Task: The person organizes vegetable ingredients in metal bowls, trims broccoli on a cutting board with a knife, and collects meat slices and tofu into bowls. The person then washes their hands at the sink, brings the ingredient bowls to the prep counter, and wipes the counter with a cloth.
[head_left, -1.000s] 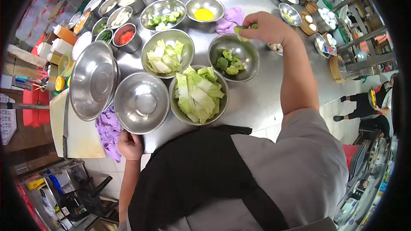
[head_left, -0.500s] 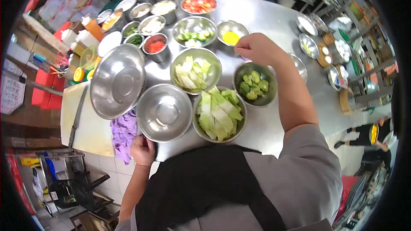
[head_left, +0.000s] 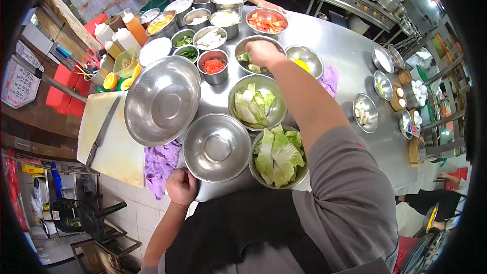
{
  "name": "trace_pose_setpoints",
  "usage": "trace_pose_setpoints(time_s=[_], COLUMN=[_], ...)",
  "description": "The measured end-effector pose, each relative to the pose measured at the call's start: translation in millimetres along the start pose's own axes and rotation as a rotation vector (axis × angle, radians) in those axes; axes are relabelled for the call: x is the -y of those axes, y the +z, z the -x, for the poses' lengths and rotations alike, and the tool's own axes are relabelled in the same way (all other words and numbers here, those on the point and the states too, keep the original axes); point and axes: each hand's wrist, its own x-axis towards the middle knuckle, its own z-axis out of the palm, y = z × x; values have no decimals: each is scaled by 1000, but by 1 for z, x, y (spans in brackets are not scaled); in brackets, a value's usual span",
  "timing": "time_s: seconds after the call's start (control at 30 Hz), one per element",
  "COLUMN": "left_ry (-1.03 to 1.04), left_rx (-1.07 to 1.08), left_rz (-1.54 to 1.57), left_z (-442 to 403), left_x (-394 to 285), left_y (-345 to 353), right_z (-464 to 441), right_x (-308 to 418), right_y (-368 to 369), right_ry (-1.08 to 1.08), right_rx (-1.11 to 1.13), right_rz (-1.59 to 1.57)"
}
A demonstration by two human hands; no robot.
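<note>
While the left hand (head_left: 181, 186) rests near the mixing bowl (head_left: 217, 147), the right hand (head_left: 261, 53) dips into the green-vegetable bowl (head_left: 242, 46).

Left fingers curled at the table edge; can't tell if they grip anything. Beyond: lower napa-cabbage bowl (head_left: 303, 172), then upper napa-cabbage bowl (head_left: 279, 113). Risk: low forearm or sleeve over these could drag leaves out or nudge a rim; bowls sit tightly packed, so a knock could pass along. Green-vegetable bowl is next out, between upper cabbage and tomato bowl (head_left: 282, 29). It's upright, mouth up, round, so no long axis. Right fingers point down inside; grasp hidden, can't tell if pinching a piece. Farther still: co-worker's hand (head_left: 271, 6), flat on the table.
</note>
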Motion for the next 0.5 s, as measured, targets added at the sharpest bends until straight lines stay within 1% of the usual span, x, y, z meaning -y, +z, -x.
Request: trace_pose_setpoints(time_s=[0.07, 0.1, 0.13, 0.17, 0.2, 0.3, 0.4, 0.43, 0.5], left_ry=[11, 15, 21, 32, 22, 6, 4, 10, 29], left_rx=[-14, -9, -6, -4, -3, -8, -13, -5, -14], left_rz=[35, 19, 3, -14, -13, 6, 41, 43, 36], left_z=[2, 3, 1, 0, 0, -1, 2, 2, 2], left_x=[5, 5, 3, 1, 1, -1, 2, 2, 3], left_y=[4, 3, 1, 0, -1, -1, 3, 3, 4], right_z=[-3, -4, -8, -8, 6, 26, 18, 20, 26], right_x=[-7, -9, -12, -14, -1, 9, -8, -8, -13], right_y=[-11, -22, -28, -31, -46, -37, 0, 7, 9], right_ry=[68, 66, 9, 95, 182, 184, -16, -9, -47], right_rx=[-114, -88, -44, 120, 282, 356, 235, 171, 117], right_rz=[-176, -259, -302, -251, -200, -122, 42, -3, -123])
